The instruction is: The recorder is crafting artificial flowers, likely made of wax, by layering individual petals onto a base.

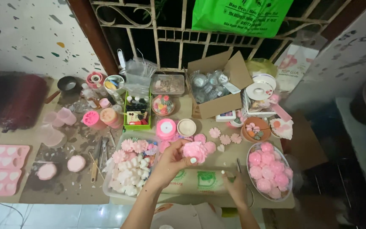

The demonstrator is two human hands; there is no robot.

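The left hand (172, 163) holds up a pink flower (195, 151) near the middle of the table (64, 186), and at 4 o'clock from it the right hand (236, 186) pinches a thin stick (227, 174).

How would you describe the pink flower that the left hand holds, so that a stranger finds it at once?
Start at the open cardboard box at the back of the table. Come straight toward the camera, past the small flat flowers lying on the table, to the left hand. The pink flower is at its fingertips: large, ruffled, and the only one lifted off the table.
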